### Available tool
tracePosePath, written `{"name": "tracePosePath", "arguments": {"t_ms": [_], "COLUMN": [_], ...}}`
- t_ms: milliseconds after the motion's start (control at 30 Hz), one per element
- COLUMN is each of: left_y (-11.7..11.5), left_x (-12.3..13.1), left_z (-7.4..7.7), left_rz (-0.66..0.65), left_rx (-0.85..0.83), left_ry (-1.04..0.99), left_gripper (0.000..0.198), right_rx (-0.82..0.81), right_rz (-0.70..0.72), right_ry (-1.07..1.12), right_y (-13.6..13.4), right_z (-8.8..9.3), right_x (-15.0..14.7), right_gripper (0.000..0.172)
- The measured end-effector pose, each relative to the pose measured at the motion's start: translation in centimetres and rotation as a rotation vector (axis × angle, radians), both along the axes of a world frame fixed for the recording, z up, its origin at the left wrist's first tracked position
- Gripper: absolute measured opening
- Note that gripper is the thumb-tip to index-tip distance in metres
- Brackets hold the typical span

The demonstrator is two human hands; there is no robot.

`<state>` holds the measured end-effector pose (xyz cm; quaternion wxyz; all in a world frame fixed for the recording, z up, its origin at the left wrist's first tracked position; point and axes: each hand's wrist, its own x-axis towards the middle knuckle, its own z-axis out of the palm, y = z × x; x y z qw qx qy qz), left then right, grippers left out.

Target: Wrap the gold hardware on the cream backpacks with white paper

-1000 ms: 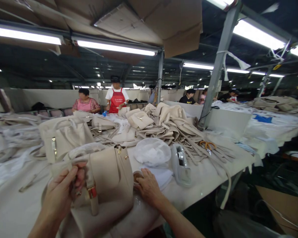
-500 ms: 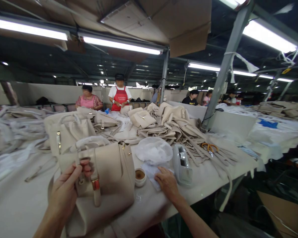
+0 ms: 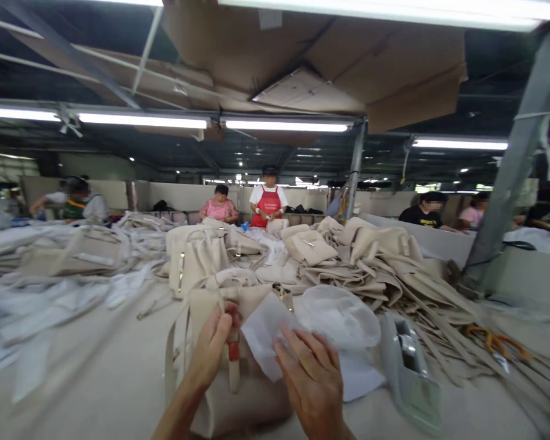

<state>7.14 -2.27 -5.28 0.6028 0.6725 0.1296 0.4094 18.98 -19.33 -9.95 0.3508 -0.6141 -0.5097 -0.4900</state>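
Observation:
A beige handbag point(image 3: 256, 400) with a strap closure and a red-covered clasp point(image 3: 233, 351) stands in front of me. My left hand point(image 3: 213, 342) pinches a narrow strap on the bag's front, thumb against fingers. Over the bag's right side, my right hand point(image 3: 311, 379) holds a thin white sheet point(image 3: 266, 333), fingers stretched along it and thumb hidden. More white sheet point(image 3: 360, 374) lies on the table under and right of that hand. Behind it sits a crumpled clear plastic bag point(image 3: 341, 318). The round tub of brown stuff is hidden.
A grey tape dispenser point(image 3: 412, 373) stands on the right, with orange-handled scissors point(image 3: 497, 342) beyond it. Beige bag pieces and straps point(image 3: 380, 269) are heaped behind. Another beige bag point(image 3: 199, 263) stands farther back. Co-workers, one in a red apron point(image 3: 269, 205), are across the table.
My right hand has lifted a white sheet from the table and brought it left, against the bag. My left hand keeps its pinch on the strap. The view has turned left.

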Motion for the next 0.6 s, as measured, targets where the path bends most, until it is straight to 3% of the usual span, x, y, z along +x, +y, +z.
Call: {"name": "tracePosePath", "arguments": {"t_ms": [133, 233, 433, 600], "left_y": [-0.5, 0.2, 1.9, 2.6], "left_x": [-1.2, -1.9, -2.6, -2.5], "left_z": [1.4, 1.5, 1.9, 2.3], "left_rz": [-0.229, -0.309, -0.404, -0.437], "left_rx": [-0.067, -0.103, -0.121, -0.133], "left_ry": [0.079, 0.092, 0.107, 0.157], "left_gripper": [0.044, 0.038, 0.04, 0.044], "right_rx": [-0.045, -0.051, -0.084, -0.423], "right_rz": [0.024, 0.153, 0.417, 0.642], "right_ry": [-0.009, 0.072, 0.919, 1.332], "right_y": [3.3, 3.2, 2.6, 5.5], "right_z": [0.0, 0.3, 3.7, 6.3], "right_x": [-1.4, -1.2, 0.7, 1.2], "right_gripper": [0.031, 0.035, 0.041, 0.041]}}
